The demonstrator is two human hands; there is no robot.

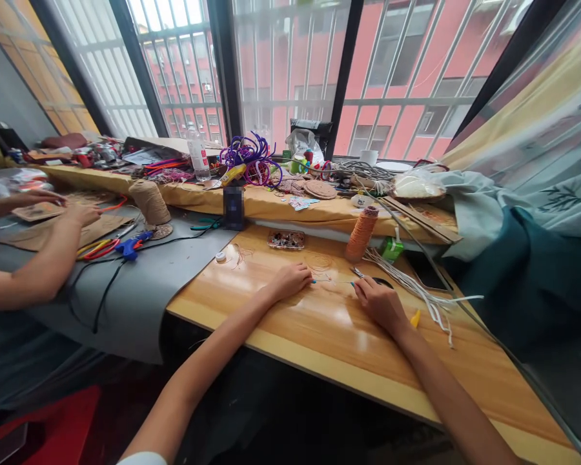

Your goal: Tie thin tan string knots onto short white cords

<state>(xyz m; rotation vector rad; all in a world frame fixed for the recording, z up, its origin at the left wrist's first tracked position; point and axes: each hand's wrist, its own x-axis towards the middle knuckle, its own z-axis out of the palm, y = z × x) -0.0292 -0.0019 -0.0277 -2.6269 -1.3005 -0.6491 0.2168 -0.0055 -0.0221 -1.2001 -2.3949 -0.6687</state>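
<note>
My left hand rests on the wooden table with its fingers pinched together. My right hand is pinched too, a short way to the right. Between them runs a thin thread, drawn nearly level just over the wood, with tiny pale bits near its left part. A small teal spot shows at the fingertips of each hand; its kind is too small to tell. Beyond the hands lie a loose coil of fine orange thread and a clear box of beads. Scissors lie by my right hand.
An orange yarn cone, a green carton and white cords stand or lie at right. Left, a co-worker's hands work near a blue glue gun and twine cone. A cluttered ledge runs behind.
</note>
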